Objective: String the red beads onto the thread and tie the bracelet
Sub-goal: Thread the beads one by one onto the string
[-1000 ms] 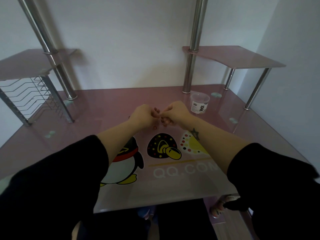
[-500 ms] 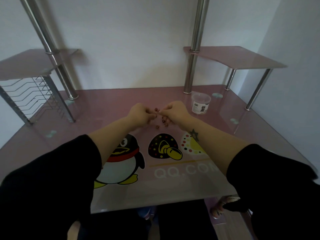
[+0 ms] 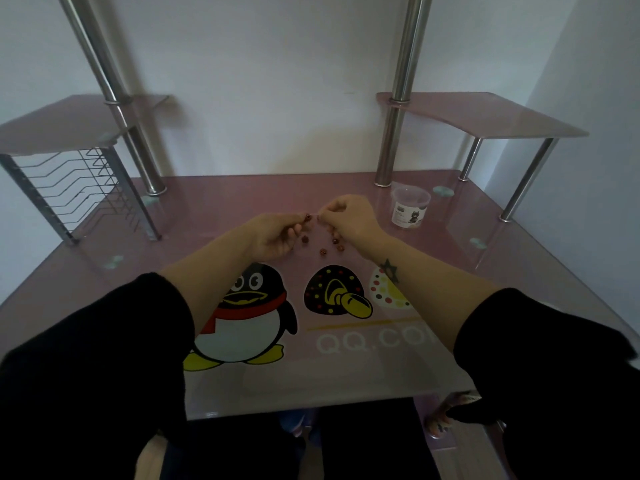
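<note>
Red bead [image 3: 306,217] is pinched by the left hand [image 3: 273,233].
The thread [image 3: 314,214], seemingly pinched by the right hand [image 3: 346,216] at three o'clock, is barely made out.

Head-worn view, forward and down over desk [image 3: 512,271].

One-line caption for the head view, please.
Left hand holds a red bead at the thread the right hand pinches, loose beads on the pink table below.
</note>
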The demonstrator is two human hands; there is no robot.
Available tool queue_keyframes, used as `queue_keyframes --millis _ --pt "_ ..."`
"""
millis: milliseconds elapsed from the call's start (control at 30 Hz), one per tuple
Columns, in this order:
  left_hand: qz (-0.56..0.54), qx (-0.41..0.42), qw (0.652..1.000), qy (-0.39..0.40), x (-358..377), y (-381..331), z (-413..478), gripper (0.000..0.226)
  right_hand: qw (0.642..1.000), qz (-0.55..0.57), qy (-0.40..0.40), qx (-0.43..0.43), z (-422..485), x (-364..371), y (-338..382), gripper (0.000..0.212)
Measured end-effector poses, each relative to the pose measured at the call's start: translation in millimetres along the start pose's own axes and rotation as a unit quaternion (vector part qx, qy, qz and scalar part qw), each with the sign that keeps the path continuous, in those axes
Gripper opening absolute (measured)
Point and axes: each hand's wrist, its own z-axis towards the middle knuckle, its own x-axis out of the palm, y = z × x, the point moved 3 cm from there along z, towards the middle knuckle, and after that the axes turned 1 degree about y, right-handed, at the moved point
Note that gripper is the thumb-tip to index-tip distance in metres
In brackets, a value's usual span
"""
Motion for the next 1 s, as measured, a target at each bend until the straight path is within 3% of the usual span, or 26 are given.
queue_keyframes --millis 1000 --pt "-0.013 -0.001 1.0 -0.016 4.3 8.0 -3.2 0.006 0.999 -0.052 -0.003 -0.006 0.0 0.2 -5.6 0.01"
